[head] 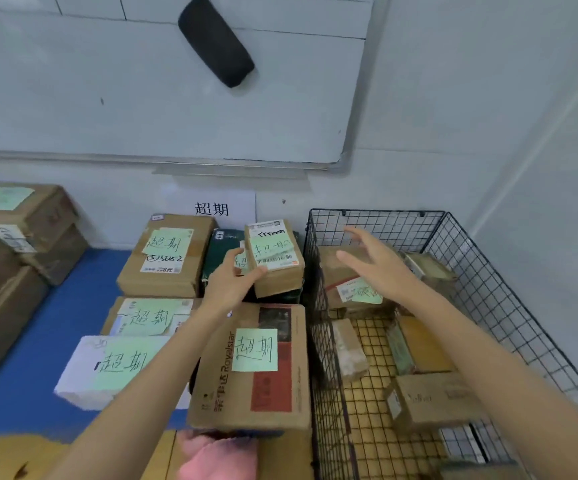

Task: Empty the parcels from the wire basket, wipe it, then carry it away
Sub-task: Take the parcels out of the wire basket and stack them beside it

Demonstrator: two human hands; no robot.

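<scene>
A black wire basket point(481, 271) stands on the floor at the right, against the wall corner. Several cardboard parcels lie inside it, among them one with a green note point(353, 285) at the back and a flat box point(429, 400) near the front. My left hand point(232, 282) grips a small brown parcel with a green note and barcode label point(273, 258), holding it over the stack just left of the basket. My right hand point(374, 261) hovers open above the basket's back parcels, fingers spread, holding nothing.
Labelled boxes sit stacked left of the basket: a Royalstar carton point(256, 368), a white parcel point(107, 368) and brown cartons point(166, 254). More cartons point(13, 244) pile at far left on the blue floor. A pink cloth point(218, 455) lies near the bottom. A whiteboard point(162, 81) hangs above.
</scene>
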